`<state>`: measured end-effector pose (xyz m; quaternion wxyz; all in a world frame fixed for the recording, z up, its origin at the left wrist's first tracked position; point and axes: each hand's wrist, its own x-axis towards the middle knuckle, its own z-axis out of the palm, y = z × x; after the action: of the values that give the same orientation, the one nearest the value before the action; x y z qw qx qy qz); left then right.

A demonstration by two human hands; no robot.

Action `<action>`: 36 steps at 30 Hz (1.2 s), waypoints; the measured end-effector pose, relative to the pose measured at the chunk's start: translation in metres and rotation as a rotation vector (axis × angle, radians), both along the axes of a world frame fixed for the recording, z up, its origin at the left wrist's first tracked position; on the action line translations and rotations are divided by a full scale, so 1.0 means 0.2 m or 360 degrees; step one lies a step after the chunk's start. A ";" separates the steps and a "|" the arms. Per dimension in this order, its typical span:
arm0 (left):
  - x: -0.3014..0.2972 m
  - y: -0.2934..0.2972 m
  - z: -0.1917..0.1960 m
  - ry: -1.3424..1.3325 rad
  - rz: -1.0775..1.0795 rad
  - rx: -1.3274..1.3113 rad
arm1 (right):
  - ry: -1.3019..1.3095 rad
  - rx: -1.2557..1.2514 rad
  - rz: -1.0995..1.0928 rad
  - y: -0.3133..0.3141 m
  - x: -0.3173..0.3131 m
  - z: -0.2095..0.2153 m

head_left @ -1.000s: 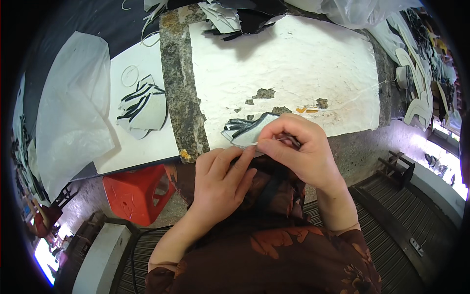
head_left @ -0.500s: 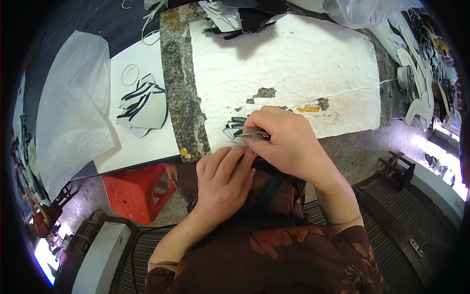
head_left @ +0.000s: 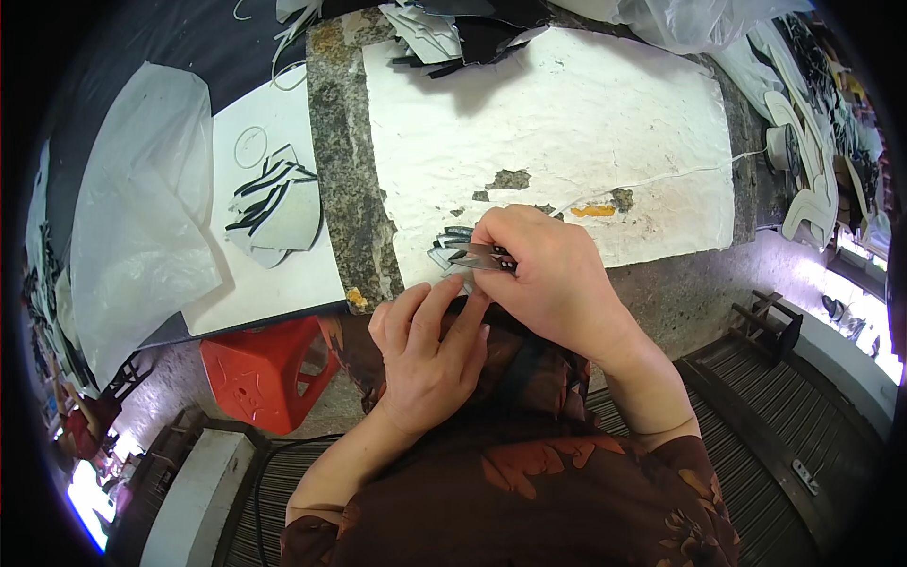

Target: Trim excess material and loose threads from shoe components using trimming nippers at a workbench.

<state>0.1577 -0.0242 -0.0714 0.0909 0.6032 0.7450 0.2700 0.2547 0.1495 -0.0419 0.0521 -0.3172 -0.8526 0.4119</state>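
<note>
Right hand: the right hand (head_left: 553, 279) is curled over a small pair of metal thread snips (head_left: 480, 255), fingers pressed together around the handles, blades pointing left.
Left hand: the left hand (head_left: 430, 345) lies palm down at the near edge of the stone bench (head_left: 345, 189), its fingertips (head_left: 453, 293) pressing on the workpiece; it grips nothing.
Workpiece: a small grey and black cut piece of sheet material (head_left: 452, 248) sits on the near-left corner of the white crusted work board (head_left: 567, 123), mostly hidden by both hands.
Doing it well: I would keep the left fingertips just beside the blades but clear of them, hold the piece flat on the board, and take short snips.
Surroundings: a stack of grey and black cut pieces (head_left: 274, 203) rests on a white sheet (head_left: 265, 274) left of the bench; a red plastic stool (head_left: 260, 369) stands below.
Change: since a second ago the right hand has dropped lower and moved left onto the piece, and the snips now show between its fingers.
</note>
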 end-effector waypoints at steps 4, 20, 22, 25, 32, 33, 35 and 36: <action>0.00 -0.01 -0.01 0.0006 0.0013 0.0011 | -0.0001 0.0018 0.0010 0.00 0.00 -0.01; -0.02 0.02 0.00 0.0103 -0.0011 -0.0100 | 0.0040 -0.0131 -0.0165 0.08 0.02 0.03; -0.02 0.03 0.00 0.0109 0.0011 -0.0101 | 0.0042 -0.0125 -0.0164 0.09 0.03 0.04; -0.02 0.03 0.00 0.0126 0.0029 -0.0093 | 0.0026 -0.0184 -0.0151 0.10 0.03 0.03; -0.02 0.05 0.02 0.0187 0.0025 -0.0154 | 0.0057 -0.0228 -0.0162 0.10 0.05 0.00; -0.01 0.06 0.03 0.0190 0.0027 -0.0163 | 0.0063 -0.0239 -0.0165 0.10 0.05 0.00; -0.01 0.06 0.03 0.0192 0.0028 -0.0173 | 0.0069 -0.0250 -0.0171 0.10 0.05 0.00; -0.01 0.06 0.03 0.0195 0.0028 -0.0171 | 0.0085 -0.0251 -0.0163 0.10 0.06 -0.01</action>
<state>0.1555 -0.0121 -0.0651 0.0751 0.6063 0.7678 0.1929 0.2666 0.1692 -0.0429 0.0706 -0.3526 -0.7984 0.4829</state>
